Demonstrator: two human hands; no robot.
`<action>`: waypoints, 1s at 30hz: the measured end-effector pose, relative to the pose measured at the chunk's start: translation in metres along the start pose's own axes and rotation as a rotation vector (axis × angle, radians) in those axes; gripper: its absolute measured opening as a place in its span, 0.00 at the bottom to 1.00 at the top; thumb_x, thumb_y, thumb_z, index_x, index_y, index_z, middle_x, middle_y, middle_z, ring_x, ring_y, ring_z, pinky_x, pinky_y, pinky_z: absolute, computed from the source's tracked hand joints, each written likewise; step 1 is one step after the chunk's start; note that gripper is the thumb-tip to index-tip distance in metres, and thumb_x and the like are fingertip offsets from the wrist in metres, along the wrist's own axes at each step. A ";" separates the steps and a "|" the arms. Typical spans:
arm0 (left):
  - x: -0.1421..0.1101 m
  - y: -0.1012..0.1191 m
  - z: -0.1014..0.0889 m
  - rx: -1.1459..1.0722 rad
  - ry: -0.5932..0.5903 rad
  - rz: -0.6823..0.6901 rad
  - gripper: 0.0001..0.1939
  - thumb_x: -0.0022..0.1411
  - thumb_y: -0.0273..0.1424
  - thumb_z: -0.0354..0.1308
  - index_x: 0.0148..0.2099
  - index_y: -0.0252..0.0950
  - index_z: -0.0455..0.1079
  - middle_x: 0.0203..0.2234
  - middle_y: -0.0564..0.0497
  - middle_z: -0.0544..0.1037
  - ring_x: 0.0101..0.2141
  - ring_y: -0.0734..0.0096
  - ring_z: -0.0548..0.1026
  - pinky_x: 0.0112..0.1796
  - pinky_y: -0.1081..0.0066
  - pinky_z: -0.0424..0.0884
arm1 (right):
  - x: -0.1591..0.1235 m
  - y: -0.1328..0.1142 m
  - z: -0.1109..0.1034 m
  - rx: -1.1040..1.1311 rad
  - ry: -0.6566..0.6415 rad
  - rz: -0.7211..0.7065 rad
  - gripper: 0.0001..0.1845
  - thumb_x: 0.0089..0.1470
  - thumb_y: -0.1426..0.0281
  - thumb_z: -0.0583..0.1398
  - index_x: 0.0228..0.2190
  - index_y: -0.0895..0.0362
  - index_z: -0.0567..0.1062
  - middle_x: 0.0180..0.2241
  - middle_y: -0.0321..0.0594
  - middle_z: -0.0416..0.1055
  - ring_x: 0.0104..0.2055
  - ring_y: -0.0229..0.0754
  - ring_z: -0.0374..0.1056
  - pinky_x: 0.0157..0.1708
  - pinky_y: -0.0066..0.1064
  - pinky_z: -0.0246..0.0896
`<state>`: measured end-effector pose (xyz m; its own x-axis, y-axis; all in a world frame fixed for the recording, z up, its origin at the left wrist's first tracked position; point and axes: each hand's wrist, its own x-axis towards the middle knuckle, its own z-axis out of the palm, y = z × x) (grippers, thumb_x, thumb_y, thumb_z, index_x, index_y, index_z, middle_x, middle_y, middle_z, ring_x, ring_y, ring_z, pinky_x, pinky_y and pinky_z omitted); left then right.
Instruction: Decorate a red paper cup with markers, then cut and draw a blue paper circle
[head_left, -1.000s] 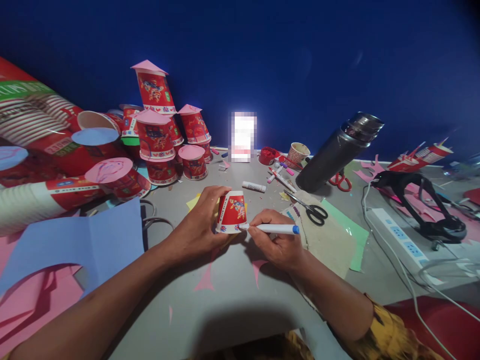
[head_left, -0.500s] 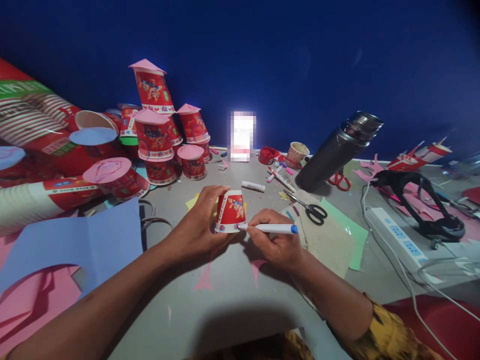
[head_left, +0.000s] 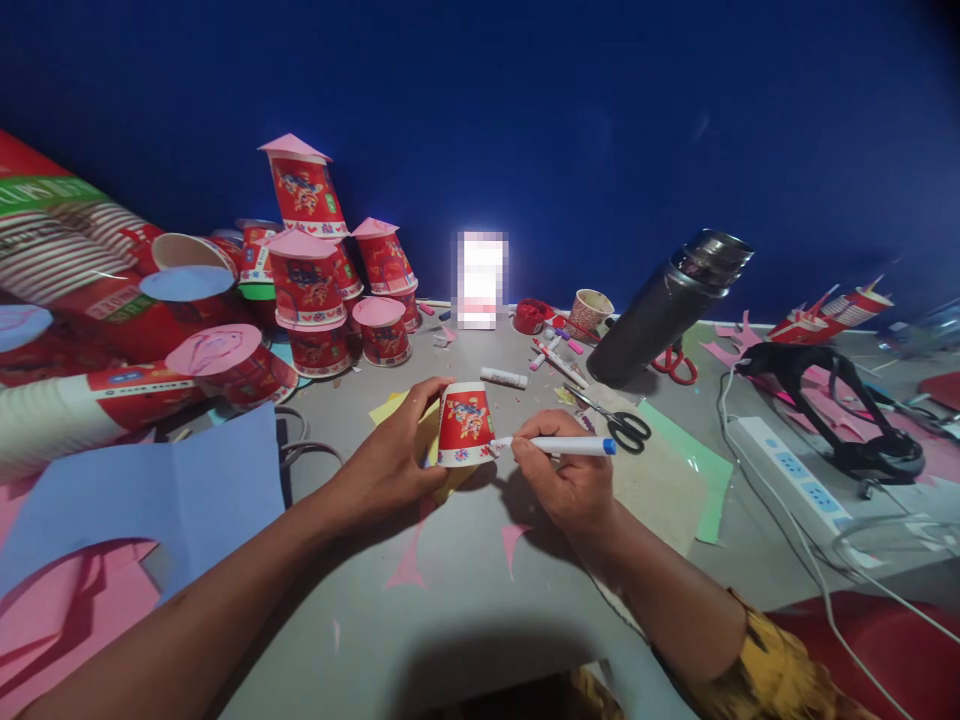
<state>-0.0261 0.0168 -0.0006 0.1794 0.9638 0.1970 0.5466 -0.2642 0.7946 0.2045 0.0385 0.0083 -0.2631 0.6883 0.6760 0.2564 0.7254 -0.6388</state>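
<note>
An upside-down red paper cup (head_left: 466, 425) with a printed pattern stands on yellow paper (head_left: 420, 425) at the middle of the grey table (head_left: 465, 590). My left hand (head_left: 390, 455) is wrapped round its left side and holds it. A white marker with a blue cap (head_left: 559, 446) lies level in my right hand (head_left: 566, 470), pinched between the fingers. The marker's tip touches the cup's lower right rim.
Stacked red cups with pink paper lids (head_left: 322, 280) stand at the back left beside sleeves of cups (head_left: 82, 300). Blue paper (head_left: 150, 490) and pink paper (head_left: 60, 610) lie at the left. Black scissors (head_left: 619, 420), a dark flask (head_left: 667, 305), a power strip (head_left: 787, 465) and cables are at the right.
The view shifted slightly. My right hand with the marker has risen a little and the tip now sits at the cup's lower right rim. My left hand still holds the cup.
</note>
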 end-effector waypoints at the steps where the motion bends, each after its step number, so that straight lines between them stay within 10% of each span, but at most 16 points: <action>1: 0.000 -0.001 0.000 0.008 0.002 0.001 0.45 0.52 0.25 0.65 0.70 0.45 0.56 0.65 0.44 0.72 0.63 0.50 0.72 0.62 0.53 0.71 | 0.000 0.000 0.000 -0.002 -0.010 -0.008 0.06 0.62 0.73 0.62 0.31 0.53 0.75 0.27 0.35 0.76 0.28 0.39 0.72 0.30 0.29 0.67; 30: 0.001 0.002 0.000 -0.007 -0.011 -0.032 0.44 0.50 0.26 0.63 0.69 0.44 0.57 0.64 0.45 0.72 0.62 0.50 0.72 0.62 0.55 0.69 | 0.001 -0.001 0.000 -0.009 -0.050 -0.078 0.06 0.62 0.74 0.62 0.32 0.54 0.76 0.27 0.35 0.77 0.28 0.38 0.73 0.30 0.28 0.67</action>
<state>-0.0248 0.0169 0.0011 0.1711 0.9713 0.1650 0.5464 -0.2329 0.8045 0.2035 0.0381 0.0095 -0.3289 0.6293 0.7041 0.2415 0.7769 -0.5815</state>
